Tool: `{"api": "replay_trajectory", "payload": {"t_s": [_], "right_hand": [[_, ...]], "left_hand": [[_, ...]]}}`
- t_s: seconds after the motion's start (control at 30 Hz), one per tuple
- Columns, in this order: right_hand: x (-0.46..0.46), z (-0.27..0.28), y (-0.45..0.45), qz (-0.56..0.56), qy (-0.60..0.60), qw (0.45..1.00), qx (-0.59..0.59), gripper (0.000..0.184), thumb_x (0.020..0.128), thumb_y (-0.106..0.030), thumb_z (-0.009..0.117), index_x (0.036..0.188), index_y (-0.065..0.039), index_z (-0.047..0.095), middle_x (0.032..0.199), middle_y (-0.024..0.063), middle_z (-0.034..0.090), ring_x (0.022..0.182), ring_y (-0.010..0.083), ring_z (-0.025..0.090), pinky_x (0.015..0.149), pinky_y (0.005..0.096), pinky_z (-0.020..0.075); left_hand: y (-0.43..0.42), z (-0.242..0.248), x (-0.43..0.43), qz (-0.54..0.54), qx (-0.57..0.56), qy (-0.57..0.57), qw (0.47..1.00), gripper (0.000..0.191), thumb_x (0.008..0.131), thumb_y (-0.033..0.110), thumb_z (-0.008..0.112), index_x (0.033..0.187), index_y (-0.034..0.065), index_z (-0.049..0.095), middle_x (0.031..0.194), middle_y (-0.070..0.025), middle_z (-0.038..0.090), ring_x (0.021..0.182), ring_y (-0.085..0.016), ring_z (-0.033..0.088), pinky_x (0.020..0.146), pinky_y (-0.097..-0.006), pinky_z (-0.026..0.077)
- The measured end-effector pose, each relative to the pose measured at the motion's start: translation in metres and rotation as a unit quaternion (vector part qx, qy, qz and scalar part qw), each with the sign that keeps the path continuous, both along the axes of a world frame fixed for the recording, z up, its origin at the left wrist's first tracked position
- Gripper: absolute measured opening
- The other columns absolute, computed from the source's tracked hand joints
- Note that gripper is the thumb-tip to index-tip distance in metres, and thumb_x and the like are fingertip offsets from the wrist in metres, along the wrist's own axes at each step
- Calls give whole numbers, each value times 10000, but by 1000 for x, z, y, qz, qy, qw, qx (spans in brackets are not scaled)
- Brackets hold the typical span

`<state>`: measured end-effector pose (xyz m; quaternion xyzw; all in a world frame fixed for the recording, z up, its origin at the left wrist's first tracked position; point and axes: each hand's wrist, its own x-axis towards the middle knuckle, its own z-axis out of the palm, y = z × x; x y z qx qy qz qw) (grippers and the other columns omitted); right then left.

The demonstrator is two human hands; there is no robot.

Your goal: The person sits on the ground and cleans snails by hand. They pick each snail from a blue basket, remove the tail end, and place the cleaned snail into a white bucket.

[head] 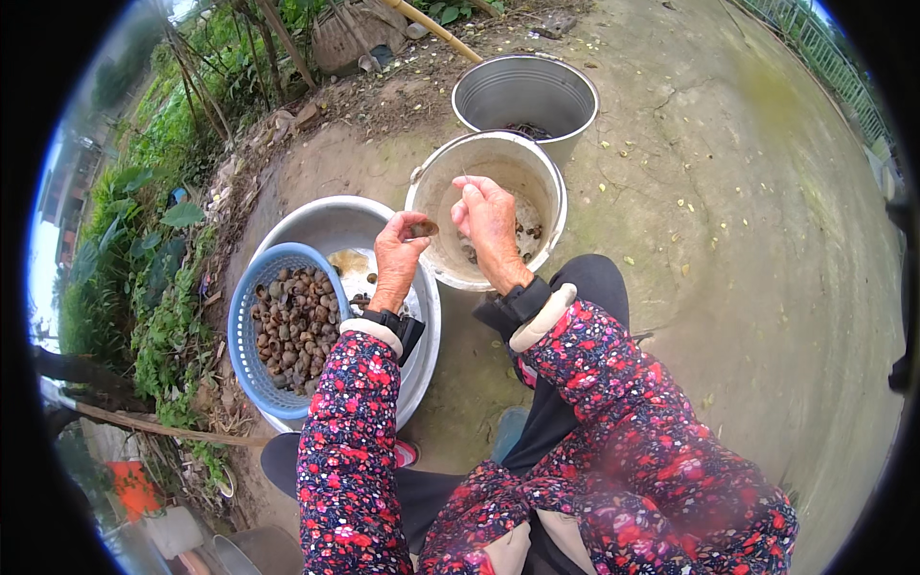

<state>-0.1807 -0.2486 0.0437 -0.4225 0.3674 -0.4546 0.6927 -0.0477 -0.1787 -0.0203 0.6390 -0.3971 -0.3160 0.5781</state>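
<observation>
Between the thumb and fingers of my left hand (pixel 397 260) is a brown snail (pixel 422 229), held over the rim of a wide metal basin (pixel 424 352). My right hand (pixel 490 219) is above a whitish bucket (pixel 438 183) and pinches a thin needle-like pick (pixel 464 172), whose tip is too fine to make out. Small dark pieces, perhaps snails or shells, lie on the bucket's bottom. A blue plastic colander (pixel 241 348) heaped with snails (pixel 295 323) rests in the basin, left of my left wrist. A few loose snails lie on the basin's floor.
Behind the whitish bucket stands a metal bucket (pixel 496 90) with dark contents at its bottom. A bamboo pole (pixel 435 27) reaches toward it. Plants (pixel 154 287) line the left edge of the concrete ground (pixel 719 251). My knees flank the work area.
</observation>
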Motion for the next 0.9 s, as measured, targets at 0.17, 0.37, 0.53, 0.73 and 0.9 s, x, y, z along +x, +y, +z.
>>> {"api": "replay_trajectory", "payload": {"t_s": [0.17,0.37,0.53,0.73,0.9], "right_hand": [[-4,15,0,0,-56,998,11,199,892,-104,447,993,-4,586,582,6,527,454,46,425,397,184,309],[-6,20,-5,-17,-72,996,52,190,896,-98,452,991,-2,586,589,6,527,456,42,429,396,170,294],[1,17,-1,15,-43,999,4,177,902,-79,451,971,8,588,592,9,522,476,52,446,414,188,318],[17,16,15,95,-22,995,6,194,906,-89,457,992,13,599,591,-9,518,470,43,430,408,176,302],[36,10,29,122,1,992,4,195,907,-86,456,993,18,596,592,-5,506,470,43,428,410,173,301]], "left_hand": [[-9,11,-15,14,-17,-255,967,275,691,-53,578,935,71,599,856,-73,598,750,-214,601,695,-319,484],[-7,-3,4,73,144,-453,877,232,707,52,585,937,87,603,890,-136,588,833,-338,579,726,-430,465],[27,-24,21,104,101,-423,894,165,737,49,562,898,77,571,874,-168,565,821,-366,574,711,-453,469],[116,-20,15,31,336,-418,844,359,702,29,560,1060,29,534,966,-211,576,879,-398,574,757,-469,478],[140,8,76,147,314,-415,841,156,786,173,511,806,128,659,781,-184,641,770,-351,633,704,-446,503]]}}
